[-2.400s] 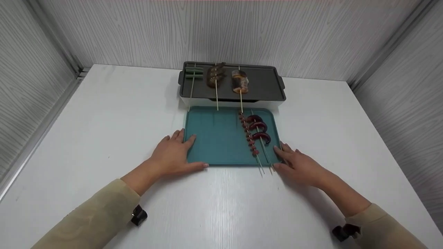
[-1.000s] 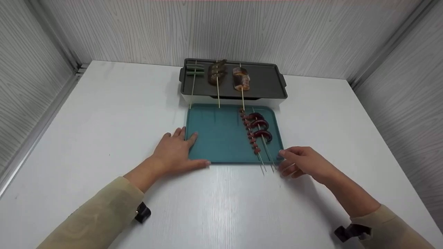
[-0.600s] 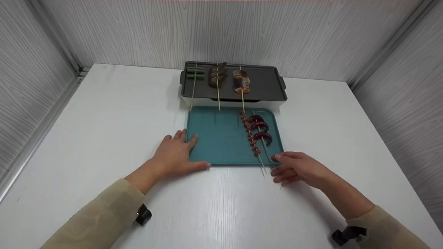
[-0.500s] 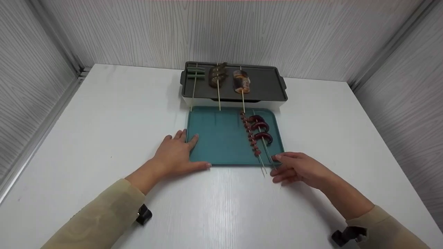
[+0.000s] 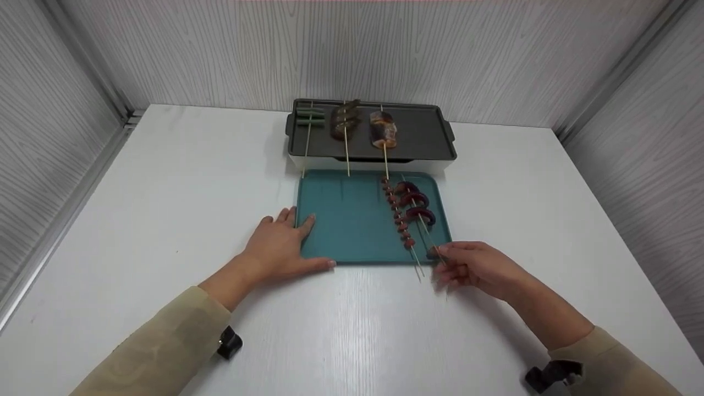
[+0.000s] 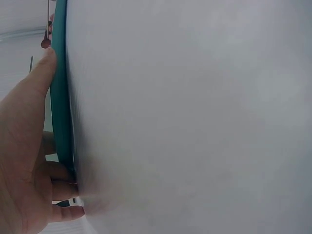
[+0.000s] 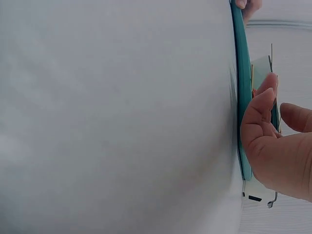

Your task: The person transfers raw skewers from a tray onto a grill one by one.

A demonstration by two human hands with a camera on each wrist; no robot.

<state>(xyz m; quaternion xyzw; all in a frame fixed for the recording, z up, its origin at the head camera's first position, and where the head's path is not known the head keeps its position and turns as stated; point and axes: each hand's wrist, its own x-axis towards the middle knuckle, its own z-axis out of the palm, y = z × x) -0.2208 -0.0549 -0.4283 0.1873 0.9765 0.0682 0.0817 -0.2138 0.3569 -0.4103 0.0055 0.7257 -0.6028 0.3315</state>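
Observation:
My right hand (image 5: 478, 269) pinches the stick end of a skewer of dark red curled pieces (image 5: 421, 214) between thumb and index finger, at the tray's near right corner. My left hand (image 5: 278, 242) lies spread against the near left corner of the teal tray (image 5: 346, 220), its thumb along the front rim. In the left wrist view, this hand's fingers (image 6: 63, 190) reach past the tray's edge. Left of the held skewer lies a skewer of small reddish beads (image 5: 399, 220), its stick sticking out over the front rim.
Behind the tray stands a black griddle (image 5: 418, 132) on a white base. It carries a skewer of green pieces (image 5: 309, 116), one of brown shrimp-like pieces (image 5: 345, 120) and one of thick browned chunks (image 5: 383, 130). Their sticks stick out toward the tray. Wood-grained walls (image 5: 352, 49) enclose the white table (image 5: 220, 165).
My right hand has left the tray's right edge, moved leftward to the curled-piece skewer and taken its stick; that skewer has shifted slightly. My left hand stays at its corner.

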